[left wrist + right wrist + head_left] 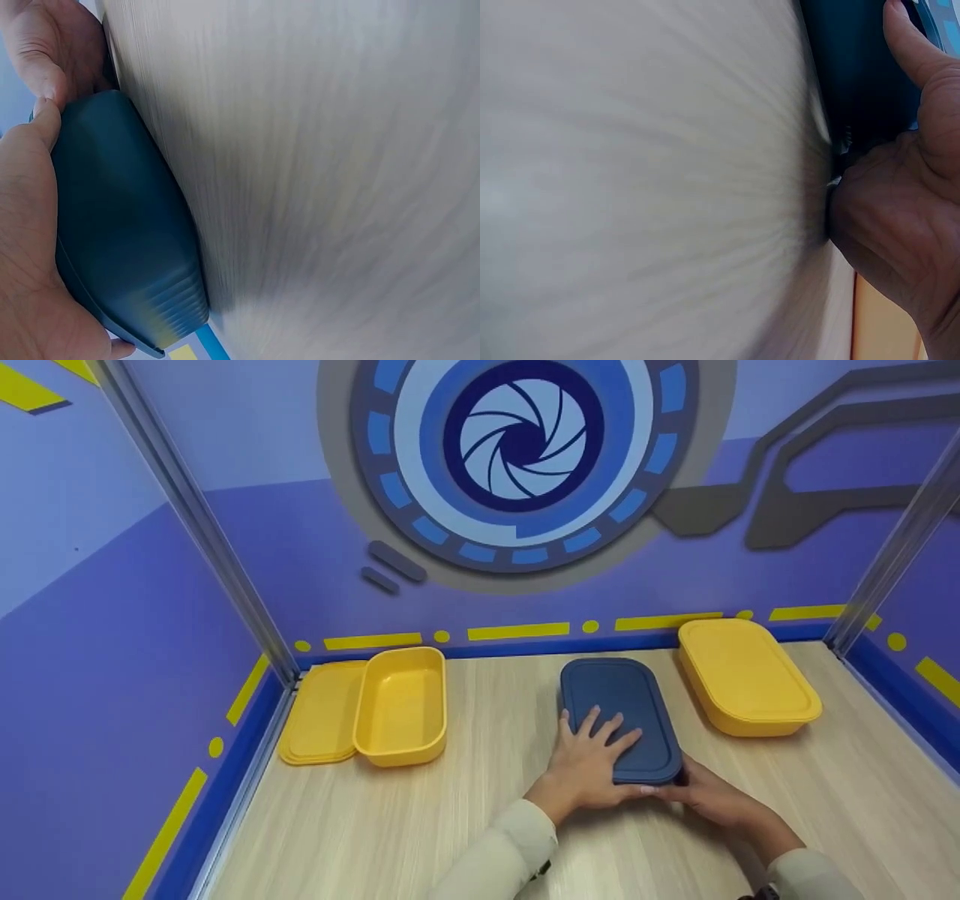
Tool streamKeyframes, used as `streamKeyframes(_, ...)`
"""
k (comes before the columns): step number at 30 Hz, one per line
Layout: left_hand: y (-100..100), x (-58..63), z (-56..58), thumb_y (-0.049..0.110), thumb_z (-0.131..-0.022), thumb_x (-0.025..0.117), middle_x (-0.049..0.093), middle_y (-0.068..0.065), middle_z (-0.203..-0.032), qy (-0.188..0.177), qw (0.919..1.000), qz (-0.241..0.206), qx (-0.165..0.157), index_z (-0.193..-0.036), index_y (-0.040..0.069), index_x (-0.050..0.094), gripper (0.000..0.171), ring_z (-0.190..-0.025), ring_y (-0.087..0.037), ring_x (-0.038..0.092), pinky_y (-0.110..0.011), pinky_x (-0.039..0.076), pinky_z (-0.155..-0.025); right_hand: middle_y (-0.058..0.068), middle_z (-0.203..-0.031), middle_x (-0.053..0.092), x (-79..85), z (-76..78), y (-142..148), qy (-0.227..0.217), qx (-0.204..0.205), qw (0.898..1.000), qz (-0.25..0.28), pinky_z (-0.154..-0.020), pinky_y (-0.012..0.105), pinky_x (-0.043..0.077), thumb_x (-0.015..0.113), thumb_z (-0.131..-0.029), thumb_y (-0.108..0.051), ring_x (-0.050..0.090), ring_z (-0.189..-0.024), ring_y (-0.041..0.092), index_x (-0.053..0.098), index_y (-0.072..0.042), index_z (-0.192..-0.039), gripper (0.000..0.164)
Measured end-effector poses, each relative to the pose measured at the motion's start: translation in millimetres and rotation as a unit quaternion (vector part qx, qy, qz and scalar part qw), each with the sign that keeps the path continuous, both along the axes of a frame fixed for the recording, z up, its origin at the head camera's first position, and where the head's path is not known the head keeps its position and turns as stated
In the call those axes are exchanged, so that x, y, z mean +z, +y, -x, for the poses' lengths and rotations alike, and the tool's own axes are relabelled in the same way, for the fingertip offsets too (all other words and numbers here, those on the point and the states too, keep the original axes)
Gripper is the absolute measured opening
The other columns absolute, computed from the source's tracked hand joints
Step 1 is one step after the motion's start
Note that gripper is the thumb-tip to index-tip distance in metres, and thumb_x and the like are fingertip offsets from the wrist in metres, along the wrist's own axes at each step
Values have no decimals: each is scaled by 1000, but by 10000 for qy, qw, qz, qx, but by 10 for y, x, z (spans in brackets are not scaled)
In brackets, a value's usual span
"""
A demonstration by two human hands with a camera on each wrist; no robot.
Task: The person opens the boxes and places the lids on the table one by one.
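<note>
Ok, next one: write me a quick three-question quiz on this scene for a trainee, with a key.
1. Fill in: the ____ hand is spread on top of the navy lid.
2. True or false: the open yellow box stands to the left of the navy box, and the closed yellow box to its right.
3. Where is the right hand? A) inside the open yellow box; B) at the navy box's near right corner; C) on the closed yellow box.

Key: 1. left hand; 2. true; 3. B.

right grip (909, 199): thumb against dark blue box (855, 67) | pale tabletop (645, 180) at left | yellow-orange object (883, 326) bottom right
</note>
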State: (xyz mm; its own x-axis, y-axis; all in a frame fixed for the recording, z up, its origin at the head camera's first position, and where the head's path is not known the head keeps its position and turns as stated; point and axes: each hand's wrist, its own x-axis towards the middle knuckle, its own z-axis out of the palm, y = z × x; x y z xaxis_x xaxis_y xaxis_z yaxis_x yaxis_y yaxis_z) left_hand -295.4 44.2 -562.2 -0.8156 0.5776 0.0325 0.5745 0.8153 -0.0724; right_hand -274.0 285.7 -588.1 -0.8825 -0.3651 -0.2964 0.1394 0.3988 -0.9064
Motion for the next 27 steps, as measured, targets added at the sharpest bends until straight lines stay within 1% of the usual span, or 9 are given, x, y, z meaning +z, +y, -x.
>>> streamKeyframes(5,7,17,-9,98,-89,22,20,13,-180,50,10000,67,16,-168,53,12,93,-170,-26,18,-67,23,-131,21,-181,-10,11,-1,7,-9,11,10000,41,-131,67,-3,75,-99,-31,-7,-168,46,-9,-14,-172,113)
streamKeyframes(12,41,22,-14,98,-89,17,18,11,-181,107,9996,228,97,-169,51,11,93,-170,-29,16,-70,23,-130,21,-181,-10,6,14,16,131,73,9998,123,-131,66,-2,74,-100,-31,-7,-168,44,-9,-13,-172,112)
streamKeyframes(17,43,21,-19,98,-89,18,18,12,-181,38,9997,222,112,-169,51,11,93,-170,-29,15,-70,22,-130,20,-181,-11,-20,23,8,84,100,9998,154,-131,66,-2,75,-100,-30,-8,-168,45,-10,-14,-172,112)
streamKeyframes(22,37,12,-25,98,-89,18,17,12,-181,6,9998,202,89,-169,52,11,93,-170,-29,15,-70,21,-130,20,-181,-11,-32,22,9,-38,50,10000,45,-130,68,-2,76,-99,-31,-7,-168,47,-10,-17,-172,114)
streamKeyframes(27,37,12,-32,98,-89,18,19,12,-181,70,9998,196,55,-169,52,12,92,-170,-29,17,-70,22,-130,21,-181,-10,-18,11,12,69,78,9999,113,-131,67,-2,75,-100,-31,-6,-168,46,-9,-15,-173,112)
